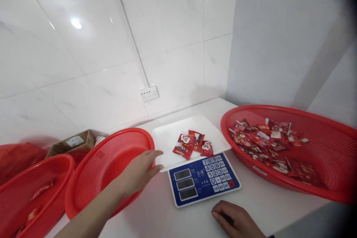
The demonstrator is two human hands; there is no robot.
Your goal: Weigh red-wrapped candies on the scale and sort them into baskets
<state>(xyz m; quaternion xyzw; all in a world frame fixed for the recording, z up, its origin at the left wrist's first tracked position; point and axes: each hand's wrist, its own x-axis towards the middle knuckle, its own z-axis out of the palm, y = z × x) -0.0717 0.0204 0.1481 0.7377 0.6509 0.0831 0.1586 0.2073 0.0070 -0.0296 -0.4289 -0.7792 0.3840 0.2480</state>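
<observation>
Red basket (111,156) under open left hand (139,173).

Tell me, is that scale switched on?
On: the scale's three display windows show dark digits, too blurred to read. Four red candy packets lie on its white tray.

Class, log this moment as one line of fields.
left hand: open, reaching over red basket | right hand: resting on table | scale tray: four candy packets

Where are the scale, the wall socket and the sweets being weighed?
Scale (205,180), head view, on its blue keypad panel.
Wall socket (148,93), head view, on its white faceplate.
Sweets (192,143), head view, on the middle red packet.
</observation>
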